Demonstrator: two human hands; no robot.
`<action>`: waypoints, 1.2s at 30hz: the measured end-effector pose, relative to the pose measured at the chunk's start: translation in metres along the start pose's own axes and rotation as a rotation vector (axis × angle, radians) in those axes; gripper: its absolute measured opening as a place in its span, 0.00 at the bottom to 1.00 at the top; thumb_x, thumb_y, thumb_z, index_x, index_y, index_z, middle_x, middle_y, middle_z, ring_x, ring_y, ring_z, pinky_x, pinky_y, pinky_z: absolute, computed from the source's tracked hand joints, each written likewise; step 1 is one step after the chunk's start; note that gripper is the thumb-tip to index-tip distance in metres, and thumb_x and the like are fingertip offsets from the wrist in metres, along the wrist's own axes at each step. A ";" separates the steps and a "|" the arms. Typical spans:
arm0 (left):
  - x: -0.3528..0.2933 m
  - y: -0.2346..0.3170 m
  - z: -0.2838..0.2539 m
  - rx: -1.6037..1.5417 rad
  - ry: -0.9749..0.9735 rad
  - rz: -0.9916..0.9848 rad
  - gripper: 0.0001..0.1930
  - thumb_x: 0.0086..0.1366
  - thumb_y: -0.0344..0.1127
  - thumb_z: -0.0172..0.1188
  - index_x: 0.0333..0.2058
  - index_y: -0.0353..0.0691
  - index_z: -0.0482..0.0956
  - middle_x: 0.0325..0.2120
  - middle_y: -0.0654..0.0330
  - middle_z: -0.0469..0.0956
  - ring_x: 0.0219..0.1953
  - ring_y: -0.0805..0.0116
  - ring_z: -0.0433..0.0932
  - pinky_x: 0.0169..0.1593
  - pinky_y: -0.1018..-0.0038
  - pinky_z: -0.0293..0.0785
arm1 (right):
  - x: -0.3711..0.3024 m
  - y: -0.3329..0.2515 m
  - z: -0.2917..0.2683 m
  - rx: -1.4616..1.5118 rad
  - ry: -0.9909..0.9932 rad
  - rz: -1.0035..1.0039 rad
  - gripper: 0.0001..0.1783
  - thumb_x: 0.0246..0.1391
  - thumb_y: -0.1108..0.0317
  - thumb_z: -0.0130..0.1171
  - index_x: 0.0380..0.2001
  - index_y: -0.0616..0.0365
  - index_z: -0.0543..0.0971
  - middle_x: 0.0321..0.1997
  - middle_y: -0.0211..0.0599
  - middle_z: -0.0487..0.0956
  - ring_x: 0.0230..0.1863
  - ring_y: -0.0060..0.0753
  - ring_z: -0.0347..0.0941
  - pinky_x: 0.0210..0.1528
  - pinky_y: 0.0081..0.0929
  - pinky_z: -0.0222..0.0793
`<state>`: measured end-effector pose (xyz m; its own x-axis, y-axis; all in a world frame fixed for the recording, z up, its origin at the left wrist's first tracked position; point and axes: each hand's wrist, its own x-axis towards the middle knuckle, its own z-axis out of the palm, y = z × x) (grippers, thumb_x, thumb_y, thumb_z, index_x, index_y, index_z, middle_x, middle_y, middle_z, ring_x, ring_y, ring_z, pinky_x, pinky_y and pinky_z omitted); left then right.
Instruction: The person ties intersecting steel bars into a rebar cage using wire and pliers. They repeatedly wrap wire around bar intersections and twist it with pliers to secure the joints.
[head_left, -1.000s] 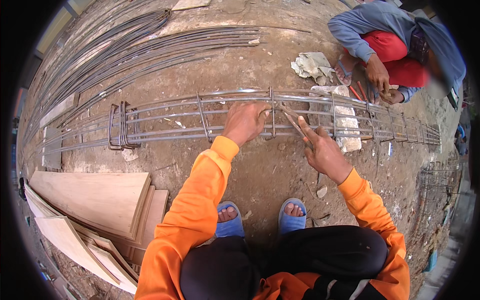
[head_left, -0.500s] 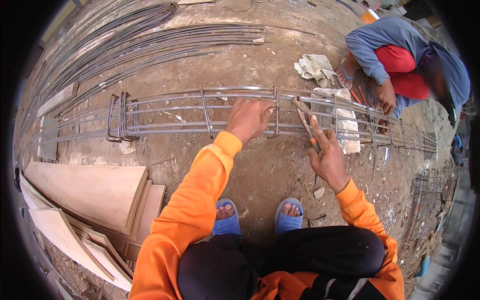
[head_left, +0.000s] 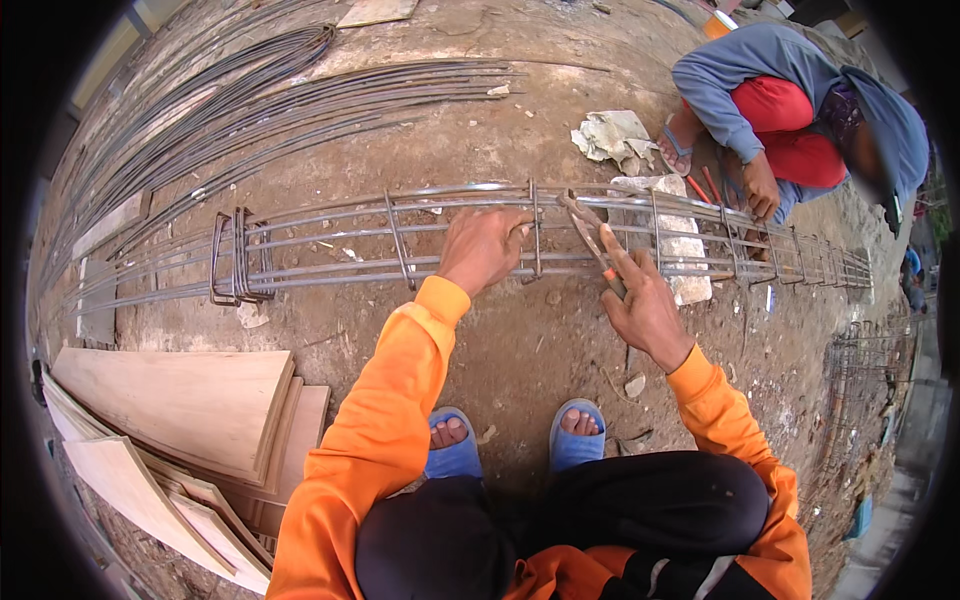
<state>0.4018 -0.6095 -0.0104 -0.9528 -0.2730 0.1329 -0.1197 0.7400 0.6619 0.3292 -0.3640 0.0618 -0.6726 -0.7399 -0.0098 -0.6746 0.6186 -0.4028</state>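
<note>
A long cage of steel reinforcing bars (head_left: 330, 271) lies across in front of me, with square stirrups around its bars. My left hand (head_left: 484, 246) reaches over it, fingers curled together against a stirrup (head_left: 537, 232); whatever they pinch is hidden. Just right of that stirrup, my right hand (head_left: 647, 309) grips a pair of pincers (head_left: 588, 238) with orange-and-dark handles. The index finger stretches along the tool. Its jaws rest above the upper bars, close to the stirrup but apart from it.
Several stirrups (head_left: 240, 257) stand bunched on the cage's left part. A pale block (head_left: 684, 240) sits beneath the right part. Another person (head_left: 765, 100) squats there, hands at the cage. Loose bars (head_left: 400, 85) lie beyond; plywood sheets (head_left: 175, 400) are stacked at near left.
The pincers' jaws have come slightly closer to the stirrup. My left hand keeps its place beside it. The whole view has shifted a little.
</note>
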 end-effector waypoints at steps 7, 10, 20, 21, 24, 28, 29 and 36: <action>0.006 0.012 -0.007 0.013 -0.071 -0.044 0.15 0.68 0.42 0.57 0.49 0.47 0.84 0.47 0.52 0.84 0.51 0.49 0.79 0.58 0.57 0.71 | 0.006 -0.006 -0.010 0.000 -0.206 0.068 0.48 0.51 0.73 0.60 0.75 0.44 0.56 0.48 0.55 0.74 0.44 0.60 0.77 0.46 0.48 0.76; 0.006 0.011 -0.009 0.062 -0.094 -0.040 0.16 0.69 0.43 0.56 0.52 0.48 0.83 0.48 0.51 0.83 0.52 0.48 0.79 0.58 0.58 0.71 | 0.007 0.010 -0.001 0.084 -0.187 -0.016 0.49 0.47 0.76 0.57 0.75 0.46 0.57 0.52 0.55 0.75 0.46 0.58 0.76 0.54 0.43 0.73; 0.047 -0.010 -0.031 -0.089 -0.617 -0.078 0.26 0.71 0.52 0.54 0.66 0.58 0.72 0.56 0.54 0.79 0.43 0.59 0.82 0.55 0.62 0.74 | -0.072 0.030 0.027 0.400 -0.366 -0.074 0.47 0.49 0.73 0.57 0.75 0.48 0.56 0.65 0.59 0.70 0.66 0.65 0.66 0.68 0.46 0.64; 0.051 -0.011 -0.032 -0.135 -0.672 -0.105 0.26 0.72 0.53 0.54 0.67 0.61 0.71 0.55 0.55 0.80 0.40 0.63 0.81 0.54 0.64 0.75 | -0.080 0.032 0.030 0.370 -0.393 -0.048 0.47 0.49 0.73 0.57 0.75 0.48 0.56 0.65 0.59 0.70 0.66 0.65 0.66 0.68 0.46 0.64; 0.057 -0.006 -0.034 -0.132 -0.733 -0.136 0.26 0.72 0.51 0.54 0.66 0.56 0.72 0.53 0.54 0.81 0.39 0.63 0.81 0.52 0.66 0.75 | -0.102 0.044 0.049 0.372 -0.428 -0.004 0.47 0.48 0.72 0.57 0.74 0.48 0.57 0.65 0.60 0.71 0.66 0.65 0.66 0.68 0.46 0.64; 0.055 -0.005 -0.039 -0.236 -0.754 -0.232 0.26 0.73 0.49 0.54 0.65 0.46 0.73 0.50 0.57 0.83 0.41 0.62 0.81 0.53 0.66 0.74 | -0.118 0.071 0.078 0.434 -0.348 0.022 0.47 0.49 0.70 0.60 0.73 0.54 0.58 0.66 0.62 0.70 0.67 0.64 0.66 0.69 0.45 0.62; 0.051 0.002 -0.042 -0.223 -0.701 -0.256 0.23 0.72 0.47 0.54 0.61 0.46 0.77 0.46 0.55 0.85 0.42 0.60 0.81 0.52 0.65 0.75 | -0.119 0.077 0.081 0.386 -0.357 0.064 0.46 0.49 0.70 0.61 0.73 0.55 0.58 0.66 0.62 0.70 0.67 0.64 0.66 0.70 0.45 0.62; -0.028 -0.013 -0.065 -0.070 0.330 -0.122 0.12 0.65 0.41 0.64 0.41 0.39 0.86 0.35 0.52 0.83 0.39 0.56 0.81 0.46 0.64 0.76 | -0.137 0.131 0.106 0.085 -0.492 0.184 0.43 0.52 0.64 0.63 0.71 0.52 0.62 0.65 0.55 0.71 0.61 0.61 0.72 0.61 0.50 0.70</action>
<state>0.4486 -0.6514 0.0252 -0.7898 -0.5489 0.2736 -0.1964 0.6490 0.7350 0.3652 -0.2091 -0.0864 -0.5415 -0.6705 -0.5071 -0.5180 0.7412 -0.4270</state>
